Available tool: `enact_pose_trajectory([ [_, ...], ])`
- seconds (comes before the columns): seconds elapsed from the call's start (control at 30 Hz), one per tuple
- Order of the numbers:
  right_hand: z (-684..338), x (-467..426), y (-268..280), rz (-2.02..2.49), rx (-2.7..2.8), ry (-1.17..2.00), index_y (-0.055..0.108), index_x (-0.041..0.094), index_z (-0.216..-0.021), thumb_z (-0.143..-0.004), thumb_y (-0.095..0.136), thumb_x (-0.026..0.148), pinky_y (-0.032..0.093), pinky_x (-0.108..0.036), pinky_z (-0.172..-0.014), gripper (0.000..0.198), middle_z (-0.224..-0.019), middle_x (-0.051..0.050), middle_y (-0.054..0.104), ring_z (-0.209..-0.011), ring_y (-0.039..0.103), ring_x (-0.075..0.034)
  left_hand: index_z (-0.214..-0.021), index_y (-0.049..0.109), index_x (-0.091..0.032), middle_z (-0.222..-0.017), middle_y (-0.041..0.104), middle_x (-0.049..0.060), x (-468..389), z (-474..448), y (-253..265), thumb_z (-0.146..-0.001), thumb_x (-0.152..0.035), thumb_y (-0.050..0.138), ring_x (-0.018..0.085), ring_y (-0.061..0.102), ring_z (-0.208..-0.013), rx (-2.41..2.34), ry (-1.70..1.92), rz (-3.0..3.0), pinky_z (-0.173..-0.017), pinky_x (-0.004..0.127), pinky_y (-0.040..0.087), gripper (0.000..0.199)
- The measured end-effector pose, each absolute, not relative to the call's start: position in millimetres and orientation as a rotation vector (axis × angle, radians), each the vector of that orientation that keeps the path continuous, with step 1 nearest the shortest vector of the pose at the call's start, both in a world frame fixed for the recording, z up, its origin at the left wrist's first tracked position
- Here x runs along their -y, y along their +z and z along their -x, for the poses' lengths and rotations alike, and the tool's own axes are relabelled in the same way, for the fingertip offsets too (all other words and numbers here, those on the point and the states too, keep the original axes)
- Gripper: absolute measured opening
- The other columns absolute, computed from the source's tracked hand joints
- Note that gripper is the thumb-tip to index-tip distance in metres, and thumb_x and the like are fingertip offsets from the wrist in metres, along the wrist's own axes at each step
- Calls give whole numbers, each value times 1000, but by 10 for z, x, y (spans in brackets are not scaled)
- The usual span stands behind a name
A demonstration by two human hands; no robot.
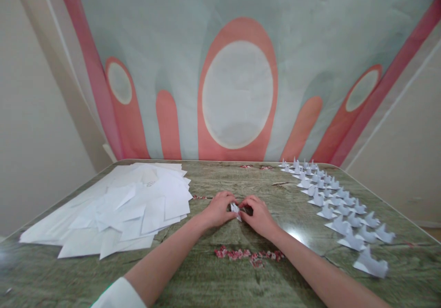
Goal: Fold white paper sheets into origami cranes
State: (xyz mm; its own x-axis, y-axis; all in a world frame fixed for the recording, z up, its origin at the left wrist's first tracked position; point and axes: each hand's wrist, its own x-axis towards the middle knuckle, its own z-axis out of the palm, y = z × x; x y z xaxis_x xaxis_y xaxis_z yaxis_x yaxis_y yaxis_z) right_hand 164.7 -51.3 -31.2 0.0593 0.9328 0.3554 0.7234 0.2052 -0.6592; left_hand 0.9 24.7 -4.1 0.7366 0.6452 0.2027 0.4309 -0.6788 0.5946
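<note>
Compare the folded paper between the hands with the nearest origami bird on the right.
The folded paper is held by the left hand and right hand; the origami bird stands unheld on the table. The folded paper shows as a narrow, partly covered shape; the origami bird is spread wider, points raised. Both are white.

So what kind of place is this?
Maybe an indoor craft spot: there's a wood-look table with a pile of white paper and rows of folded paper figures, plus a patterned backdrop behind.

A green-brown wood-grain desk [241, 182] carries overlapping white paper sheets [153, 211] and rows of folded white paper figures [371, 264].
</note>
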Motion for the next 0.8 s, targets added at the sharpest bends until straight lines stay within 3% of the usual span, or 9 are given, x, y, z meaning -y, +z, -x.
enact_pose_trajectory([
  [0.17, -1661, 518, -243, 1481, 1729, 451, 59, 18, -82, -72, 59, 18, 42, -27, -68, 11, -80, -1, 59, -74, 55, -15, -72, 62, -15, -70, 59, 0, -215, 13, 7, -67, -22, 63, 15, 53, -71, -839, 599, -2248, -67, 25, 41, 9],
  [0.33, -1647, 617, -116, 1423, 1748, 560, 58, 18, -79, -73, 60, 22, 42, -23, -61, 8, -71, 2, 60, -67, 55, -14, -78, 59, -12, -66, 58, -1, -75, 15, -38, -73, -33, 60, 11, 50, -60, -851, 693, -2019, -56, 21, 38, 22],
  [0.57, -1595, 840, -131, 1380, 1608, 492, 59, 19, -78, -79, 52, 23, 44, -27, -65, 8, -73, -1, 62, -70, 57, -15, -74, 58, -12, -71, 61, 2, 105, -49, -141, -73, -37, 63, 12, 54, -66, -751, 762, -1831, -62, 23, 43, 26],
  [0.67, -1631, 871, -151, 1311, 1699, 258, 58, 20, -79, -79, 50, 18, 43, -30, -71, 9, -81, -4, 62, -79, 56, -17, -73, 61, -14, -80, 61, 4, 143, -39, -99, -74, -32, 64, 15, 56, -78, -645, 872, -1935, -73, 27, 43, 18],
  [0.8, -1691, 881, -132, 1406, 1947, -104, 58, 20, -77, -80, 48, 13, 38, -34, -74, 13, -85, -6, 61, -83, 53, -20, -89, 64, -21, -92, 60, 5, 205, 0, -7, -72, -25, 66, 19, 52, -94, -759, 1009, -2296, -86, 34, 38, 18],
])
